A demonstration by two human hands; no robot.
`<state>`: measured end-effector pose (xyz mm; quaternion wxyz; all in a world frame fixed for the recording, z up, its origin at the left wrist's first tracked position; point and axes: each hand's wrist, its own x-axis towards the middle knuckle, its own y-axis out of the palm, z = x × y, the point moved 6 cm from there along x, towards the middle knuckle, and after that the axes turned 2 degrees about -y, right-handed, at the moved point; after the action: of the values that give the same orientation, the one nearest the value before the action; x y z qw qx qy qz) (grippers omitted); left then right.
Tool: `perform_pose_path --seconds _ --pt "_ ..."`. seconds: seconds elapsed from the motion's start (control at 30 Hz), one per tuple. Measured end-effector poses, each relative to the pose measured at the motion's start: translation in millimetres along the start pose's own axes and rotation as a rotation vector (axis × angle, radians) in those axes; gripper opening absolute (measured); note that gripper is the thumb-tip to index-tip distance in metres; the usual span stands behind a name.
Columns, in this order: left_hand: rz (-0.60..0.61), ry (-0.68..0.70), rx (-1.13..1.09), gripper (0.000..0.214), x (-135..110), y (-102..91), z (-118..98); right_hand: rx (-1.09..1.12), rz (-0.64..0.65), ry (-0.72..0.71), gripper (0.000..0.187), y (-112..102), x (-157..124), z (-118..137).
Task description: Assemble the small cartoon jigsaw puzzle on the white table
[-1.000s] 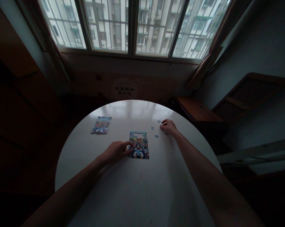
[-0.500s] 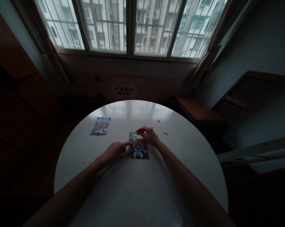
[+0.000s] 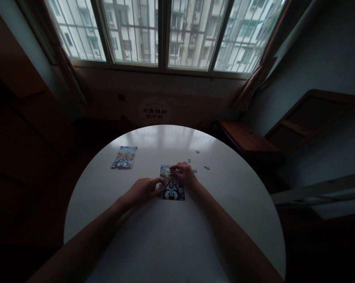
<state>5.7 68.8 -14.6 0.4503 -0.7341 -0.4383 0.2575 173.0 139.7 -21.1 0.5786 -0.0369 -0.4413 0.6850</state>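
A colourful jigsaw puzzle (image 3: 173,193) with a blue-and-white cartoon face lies flat on the white round table (image 3: 153,239). My left hand (image 3: 143,188) is at its left edge, with thumb and index finger closed against the border; the other fingers are curled and partly hidden. Over the upper part of the puzzle, my right hand (image 3: 185,173) has its fingertips pinched together on what looks like a small puzzle piece, mostly hidden by the fingers. Just right of that hand lie loose puzzle pieces (image 3: 194,171), with another loose piece (image 3: 206,168) farther right.
A printed picture sheet or packet (image 3: 124,157) with a similar design lies at the table's left. Farther back are a single piece (image 3: 197,151) and a small piece (image 3: 189,160). A wooden bench (image 3: 248,135) stands beyond the table's right edge, below a barred window (image 3: 189,35).
My right hand has shifted slightly down toward the puzzle's upper middle, uncovering loose pieces beside it. My left hand stays at the left edge. The view has tilted slightly.
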Motion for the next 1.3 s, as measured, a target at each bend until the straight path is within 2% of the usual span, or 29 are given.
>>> perform_pose_path --seconds 0.5,0.83,0.9,1.03,1.17,1.3 --pt "0.008 0.016 0.043 0.030 -1 0.5 -1 -0.159 0.021 0.031 0.012 4 -4 1" --pt "-0.002 0.027 0.058 0.031 -1 -1.0 -3 -0.111 -0.011 0.008 0.021 2 -5 2" --pt "0.002 0.028 0.063 0.031 -1 -0.4 -3 -0.086 -0.058 0.013 0.025 -1 -5 2" --pt "0.004 0.019 0.070 0.032 -1 0.6 -1 -0.016 -0.153 0.053 0.029 -14 -2 3" --pt "0.006 0.015 0.065 0.034 -1 1.3 1 0.044 -0.013 0.085 0.025 -36 11 5" --pt "0.018 0.008 0.053 0.033 -1 2.8 2 0.007 0.026 0.202 0.022 -78 19 -4"
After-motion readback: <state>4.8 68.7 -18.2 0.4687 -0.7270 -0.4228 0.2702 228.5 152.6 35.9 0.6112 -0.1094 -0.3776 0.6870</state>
